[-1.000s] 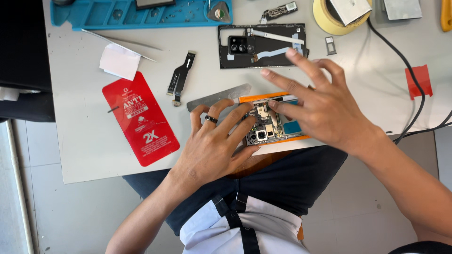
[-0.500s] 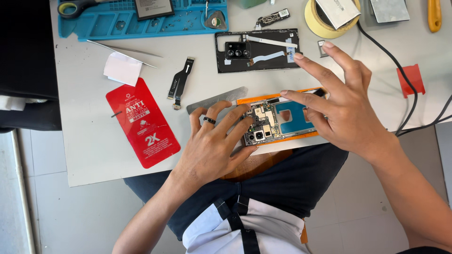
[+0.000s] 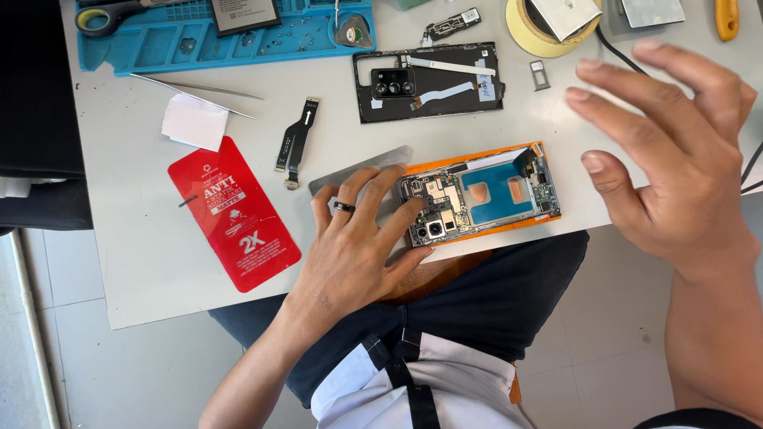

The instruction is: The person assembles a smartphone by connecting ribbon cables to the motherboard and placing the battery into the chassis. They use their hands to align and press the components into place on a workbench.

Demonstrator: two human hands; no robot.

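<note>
The left hand (image 3: 358, 238) lies flat, fingers spread, pinning the opened phone (image 3: 477, 195) at the table edge (ring on one finger). The right hand (image 3: 675, 151) hovers beside it, open and empty, its wrist cut off.

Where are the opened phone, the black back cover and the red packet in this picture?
opened phone (image 3: 485, 191): head view, on its blue middle part.
black back cover (image 3: 433, 83): head view, on its dark inner face.
red packet (image 3: 234, 210): head view, on its middle.

Head view, steeply downward, close above table (image 3: 143, 262)
</note>
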